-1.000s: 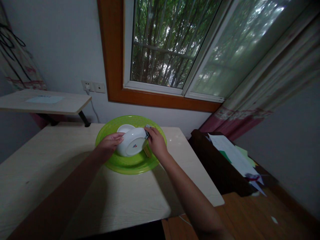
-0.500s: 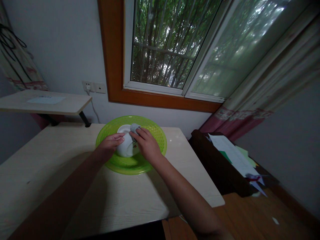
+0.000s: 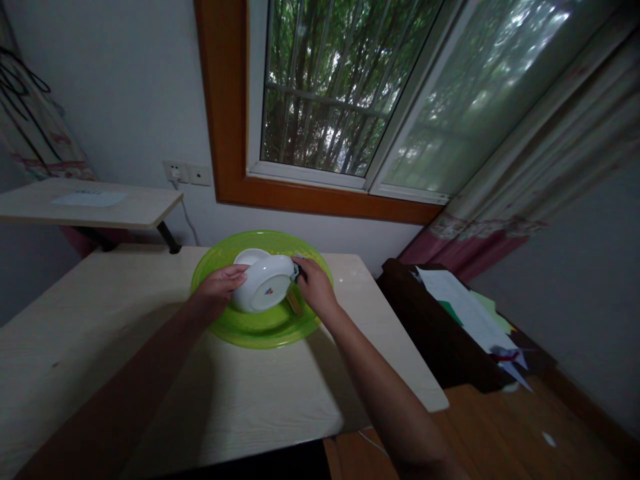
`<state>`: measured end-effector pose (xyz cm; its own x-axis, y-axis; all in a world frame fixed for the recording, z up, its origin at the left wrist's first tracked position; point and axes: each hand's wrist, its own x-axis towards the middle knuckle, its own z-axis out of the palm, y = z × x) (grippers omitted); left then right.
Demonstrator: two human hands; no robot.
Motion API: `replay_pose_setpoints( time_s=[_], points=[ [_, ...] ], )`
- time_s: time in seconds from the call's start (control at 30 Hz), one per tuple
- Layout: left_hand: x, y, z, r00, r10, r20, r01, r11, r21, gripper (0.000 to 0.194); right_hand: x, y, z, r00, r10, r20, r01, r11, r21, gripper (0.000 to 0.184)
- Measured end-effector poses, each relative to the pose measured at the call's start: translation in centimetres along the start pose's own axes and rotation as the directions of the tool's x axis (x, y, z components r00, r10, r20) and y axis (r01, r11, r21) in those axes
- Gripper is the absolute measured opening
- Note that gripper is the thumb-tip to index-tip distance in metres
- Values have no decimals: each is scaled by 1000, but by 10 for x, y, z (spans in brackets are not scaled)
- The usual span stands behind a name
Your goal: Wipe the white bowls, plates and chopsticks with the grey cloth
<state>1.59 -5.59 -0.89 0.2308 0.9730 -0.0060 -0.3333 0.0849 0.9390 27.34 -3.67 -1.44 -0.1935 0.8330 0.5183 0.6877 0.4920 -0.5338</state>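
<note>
My left hand [image 3: 223, 287] is closed on the left edge of a white bowl [image 3: 260, 297]. The bowl is tilted, its underside with a small coloured mark facing me. At its right rim, my right hand [image 3: 313, 283] is closed around a grey cloth [image 3: 295, 272], mostly hidden by the fingers. Both hands are over a green plastic basin [image 3: 263, 338]. Behind the held bowl, another white dish [image 3: 250, 255] lies in the basin. A yellowish wooden item [image 3: 294, 303], perhaps chopsticks, shows beneath the right hand.
The basin stands on a pale wooden table [image 3: 265, 393], near the wall below a barred window [image 3: 325, 100]. A raised shelf [image 3: 140, 207] with a paper on it is at the left. Right of the table, papers [image 3: 465, 307] lie on a dark brown piece of furniture [image 3: 430, 327].
My right hand has moved rightward with the cloth, from the bowl's upper part to its right rim. The bowl has turned so that its marked underside shows more fully.
</note>
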Motion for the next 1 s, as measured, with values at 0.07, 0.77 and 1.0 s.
replay_pose_setpoints(
  time_s=[0.07,0.77,1.0],
  points=[
    [-1,1,0,1000,7,-8,-7,1000,3,42,1,-5,0,999,-34,-28,34,999,12,54],
    [-3,7,6,999,-8,-42,7,999,-33,38,0,-4,-1,999,-35,-23,36,999,18,51],
    [0,5,3,999,-13,-45,11,998,-58,35,0,-6,-1,999,-42,-34,43,999,13,51]
  ],
)
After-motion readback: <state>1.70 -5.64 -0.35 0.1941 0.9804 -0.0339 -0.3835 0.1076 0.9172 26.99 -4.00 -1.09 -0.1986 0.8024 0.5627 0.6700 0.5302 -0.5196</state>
